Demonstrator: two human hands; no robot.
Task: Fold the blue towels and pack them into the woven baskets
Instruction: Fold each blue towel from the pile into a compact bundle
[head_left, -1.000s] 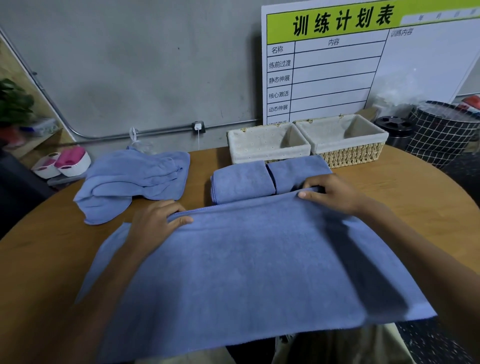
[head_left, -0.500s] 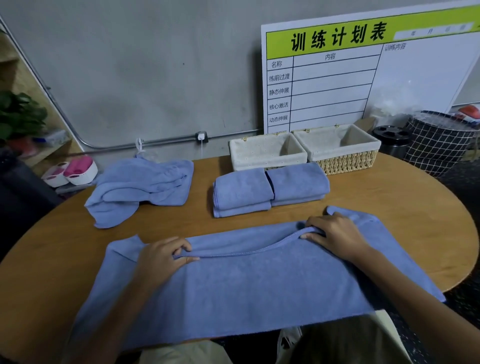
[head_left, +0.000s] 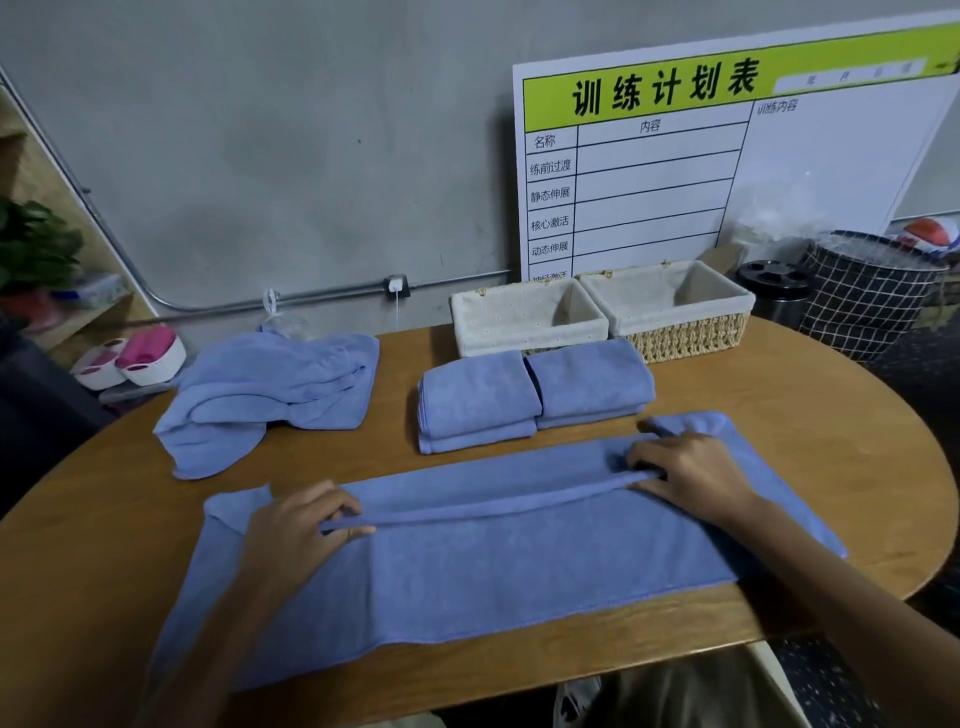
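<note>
A long blue towel (head_left: 493, 566) lies across the front of the wooden table (head_left: 753, 415), doubled over lengthwise. My left hand (head_left: 296, 525) pinches the folded edge near its left end. My right hand (head_left: 691, 467) pinches the same edge near the right end. Behind it lie two folded blue towels side by side, one on the left (head_left: 475, 402) and one on the right (head_left: 589, 382). A loose heap of blue towels (head_left: 260, 395) sits at the back left. Two lined woven baskets, the left (head_left: 524, 325) and the right (head_left: 675, 312), stand empty at the table's back edge.
A white planning board (head_left: 727, 156) leans on the grey wall behind the baskets. A checked hamper (head_left: 872, 291) and a black bin (head_left: 776, 288) stand off the table's right. Pink and white tubs (head_left: 135, 353) and a plant (head_left: 31, 249) are at the left.
Both hands pulled the towel's far edge toward me, away from the folded towels, laying it down as a lengthwise fold. The towel now sits fully on the table.
</note>
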